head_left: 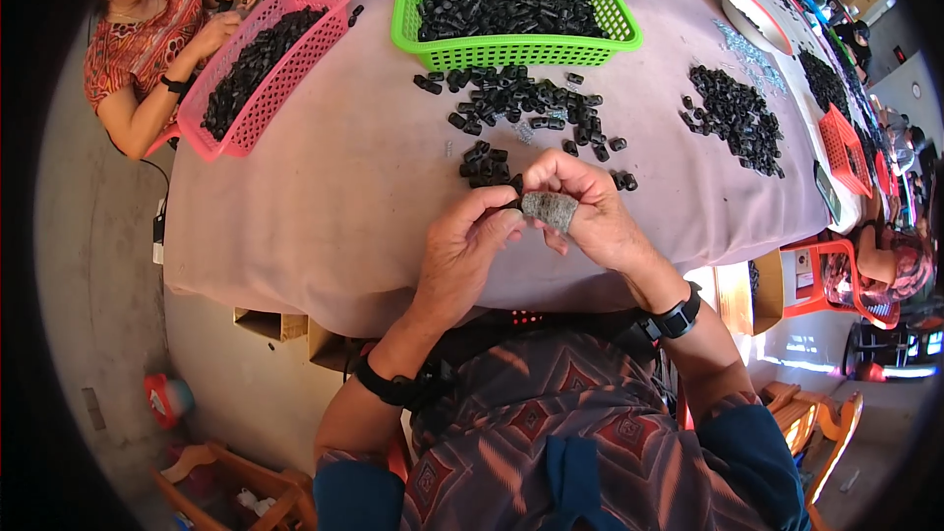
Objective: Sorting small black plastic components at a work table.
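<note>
My left hand and my right hand meet just above the near part of the cloth-covered table. Their fingertips pinch together on a small black plastic piece, mostly hidden by the fingers. A grey fabric wrap covers my right thumb. Right behind my hands lies a small cluster of black plastic pieces. Farther back, a looser pile of similar short, tube-like pieces has tiny pale, shiny bits among it.
A green basket full of black pieces stands beyond the pile. At left, another person works beside a pink basket. To the right are a black heap, pale bits, a white basin and a red basket.
</note>
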`<state>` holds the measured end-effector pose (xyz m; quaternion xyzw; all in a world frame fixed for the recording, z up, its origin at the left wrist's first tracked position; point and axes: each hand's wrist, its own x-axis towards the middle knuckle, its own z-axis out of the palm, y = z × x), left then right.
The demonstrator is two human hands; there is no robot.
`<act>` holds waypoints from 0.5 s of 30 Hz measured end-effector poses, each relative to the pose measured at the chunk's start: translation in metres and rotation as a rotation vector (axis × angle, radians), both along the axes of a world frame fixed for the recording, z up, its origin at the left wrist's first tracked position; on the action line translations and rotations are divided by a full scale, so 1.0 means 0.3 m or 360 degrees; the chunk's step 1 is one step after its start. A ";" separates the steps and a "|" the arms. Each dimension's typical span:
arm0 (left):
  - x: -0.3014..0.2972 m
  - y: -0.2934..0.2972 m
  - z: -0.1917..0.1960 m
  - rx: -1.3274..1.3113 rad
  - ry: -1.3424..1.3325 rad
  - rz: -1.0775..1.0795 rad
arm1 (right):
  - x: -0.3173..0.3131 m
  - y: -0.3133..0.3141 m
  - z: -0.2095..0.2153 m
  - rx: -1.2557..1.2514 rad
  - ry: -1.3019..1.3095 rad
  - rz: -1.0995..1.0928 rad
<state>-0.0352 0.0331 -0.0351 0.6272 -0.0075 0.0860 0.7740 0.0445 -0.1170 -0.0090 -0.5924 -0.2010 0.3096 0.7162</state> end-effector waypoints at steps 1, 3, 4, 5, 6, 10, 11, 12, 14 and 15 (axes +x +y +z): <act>0.001 0.001 0.006 -0.0001 0.0132 -0.0020 | 0.002 -0.003 -0.005 -0.0007 -0.0219 0.0001; 0.004 0.003 0.004 0.0061 0.0113 0.0003 | 0.003 -0.007 -0.006 -0.0096 -0.0429 -0.0022; 0.004 0.004 0.003 0.0124 0.0093 0.0025 | 0.002 -0.008 -0.005 -0.0185 -0.0642 -0.0047; 0.003 0.005 0.002 0.0125 0.0094 0.0027 | -0.001 -0.008 -0.002 -0.0183 -0.0641 -0.0045; 0.004 0.005 -0.002 0.0118 0.0070 0.0005 | -0.003 -0.008 0.003 -0.0236 -0.0733 -0.0074; 0.006 0.003 -0.001 0.0109 0.0012 -0.0024 | 0.002 -0.007 -0.016 -0.0329 -0.1211 -0.0260; 0.006 0.003 0.000 0.0109 0.0012 -0.0026 | 0.002 -0.007 -0.015 -0.0330 -0.1211 -0.0261; 0.005 0.004 0.000 0.0116 0.0042 -0.0029 | 0.002 -0.005 -0.014 -0.0349 -0.1257 -0.0270; 0.004 0.007 -0.003 0.0122 0.0074 -0.0032 | 0.002 -0.002 -0.013 -0.0367 -0.1302 -0.0277; 0.005 0.009 -0.005 0.0130 0.0052 -0.0057 | 0.001 -0.001 -0.012 -0.0341 -0.1361 -0.0294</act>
